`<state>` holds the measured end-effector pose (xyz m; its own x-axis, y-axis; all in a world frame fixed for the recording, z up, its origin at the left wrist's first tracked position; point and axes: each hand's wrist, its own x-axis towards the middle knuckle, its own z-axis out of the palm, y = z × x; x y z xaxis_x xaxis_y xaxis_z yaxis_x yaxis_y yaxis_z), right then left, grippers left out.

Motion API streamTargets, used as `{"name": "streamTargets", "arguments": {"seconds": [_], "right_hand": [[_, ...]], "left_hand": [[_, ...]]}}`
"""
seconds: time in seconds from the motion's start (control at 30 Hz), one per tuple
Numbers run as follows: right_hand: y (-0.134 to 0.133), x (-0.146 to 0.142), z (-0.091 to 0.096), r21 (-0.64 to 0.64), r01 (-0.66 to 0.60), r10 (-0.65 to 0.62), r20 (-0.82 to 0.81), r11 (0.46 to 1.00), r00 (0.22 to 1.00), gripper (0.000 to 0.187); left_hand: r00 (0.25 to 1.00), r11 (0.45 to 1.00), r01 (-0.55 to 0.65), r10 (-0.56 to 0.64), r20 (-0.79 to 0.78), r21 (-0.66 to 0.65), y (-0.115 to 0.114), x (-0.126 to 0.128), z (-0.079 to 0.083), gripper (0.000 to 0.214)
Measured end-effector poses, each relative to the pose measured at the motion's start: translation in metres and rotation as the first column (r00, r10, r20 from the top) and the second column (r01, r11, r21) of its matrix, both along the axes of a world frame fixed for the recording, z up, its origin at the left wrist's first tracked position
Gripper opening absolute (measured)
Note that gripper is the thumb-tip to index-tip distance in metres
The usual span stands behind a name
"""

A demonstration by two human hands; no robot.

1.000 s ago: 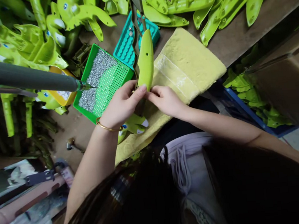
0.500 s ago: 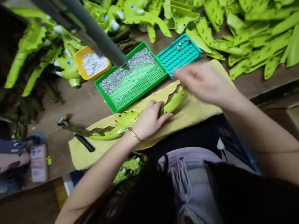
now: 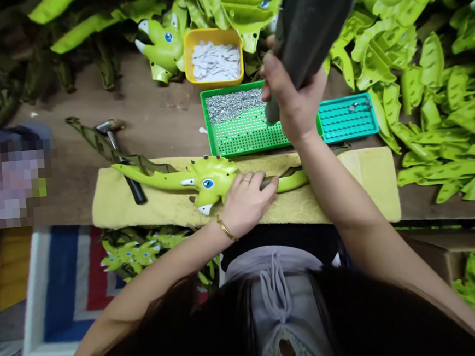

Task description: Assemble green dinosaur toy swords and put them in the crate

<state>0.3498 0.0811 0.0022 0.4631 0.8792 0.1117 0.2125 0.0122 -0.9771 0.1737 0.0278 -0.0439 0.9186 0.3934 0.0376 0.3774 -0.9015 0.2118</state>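
Note:
My left hand [image 3: 245, 199] lies over a green dinosaur toy part [image 3: 215, 174], with its fingers bent over the part's neck and holding it down on a yellow towel [image 3: 365, 190]. The part has a horned head with a blue eye and a long curved piece on each side. My right hand [image 3: 298, 110] is wrapped around a dark power screwdriver [image 3: 311, 24], above the right end of a green tray [image 3: 235, 152]. The screwdriver's tip points down over the tray, which contains many small silvery screws [image 3: 232, 104]. My right forearm hides the toy's right end.
A teal ridged tray [image 3: 336, 129] with a few small metal bits adjoins the green one. Behind stands a yellow bin [image 3: 216, 84] of white pieces. A hammer [image 3: 135, 189] rests partly on the towel. Green toy parts [image 3: 455, 128] pile up at the back and right.
My right hand has risen from beside the toy's right end and taken hold of the hanging screwdriver. My left hand stays on the toy. The view has shifted.

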Motion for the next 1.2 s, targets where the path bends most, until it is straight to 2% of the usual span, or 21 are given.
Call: {"name": "streamTargets", "arguments": {"seconds": [0.07,0.1,0.27,0.43,0.53,0.63,0.7,0.77,0.87,0.93,1.03,1.13,1.2], "right_hand": [[0.004,-0.002,-0.014,0.135,0.178,-0.189,0.074,0.975,0.979,0.048],[0.007,-0.004,-0.021,0.147,0.223,-0.240,0.108,0.964,0.965,0.054],[0.017,-0.001,-0.041,0.169,0.220,-0.250,0.182,0.961,0.951,0.077],[0.018,0.005,-0.054,0.072,0.135,-0.147,0.209,0.988,0.967,0.070],[0.019,0.001,-0.053,0.111,0.163,-0.180,0.164,0.980,0.970,0.066],[0.014,-0.006,-0.035,0.212,0.241,-0.278,0.164,0.947,0.947,0.065],[0.002,-0.006,-0.016,0.295,0.280,-0.334,0.151,0.914,0.930,0.060],[-0.021,-0.003,0.000,0.410,0.285,-0.352,0.095,0.866,0.931,0.046],[-0.070,0.002,0.010,0.514,0.272,-0.288,-0.050,0.813,0.956,0.025],[-0.103,0.004,0.007,0.496,0.288,-0.292,-0.073,0.819,0.954,0.021],[-0.134,0.006,-0.007,0.449,0.344,-0.416,0.070,0.825,0.907,0.027],[-0.136,0.010,-0.024,0.456,0.378,-0.494,0.166,0.806,0.854,0.041],[-0.128,0.013,-0.036,0.569,0.312,-0.453,0.121,0.761,0.883,0.038]], "left_hand": [[1.000,1.000,-0.015,0.015,0.023,0.018,0.001,-0.001,-0.002,0.033],[0.999,1.000,-0.018,0.017,0.035,0.011,0.001,-0.001,-0.002,0.033],[0.998,0.999,-0.015,0.018,0.063,-0.046,0.003,0.000,-0.004,0.034],[0.997,0.999,-0.020,0.023,0.069,-0.042,0.003,-0.001,-0.003,0.034],[0.998,0.998,-0.023,0.026,0.064,-0.054,0.002,-0.002,-0.003,0.034],[0.997,0.998,-0.031,0.034,0.063,-0.050,0.002,-0.002,-0.003,0.034],[0.997,0.999,-0.035,0.037,0.068,-0.036,0.002,-0.003,-0.004,0.034],[0.997,0.999,-0.032,0.034,0.072,-0.032,0.002,-0.002,-0.005,0.035],[0.997,0.998,-0.035,0.039,0.067,-0.050,0.002,-0.001,-0.005,0.036],[0.997,0.997,-0.047,0.051,0.063,-0.063,0.002,0.001,-0.006,0.036],[0.995,0.995,-0.062,0.068,0.072,-0.077,0.002,0.003,-0.008,0.035],[0.992,0.994,-0.073,0.081,0.101,-0.081,0.000,0.003,-0.011,0.033],[0.989,0.996,-0.070,0.078,0.127,-0.062,-0.001,0.003,-0.013,0.032]]}}
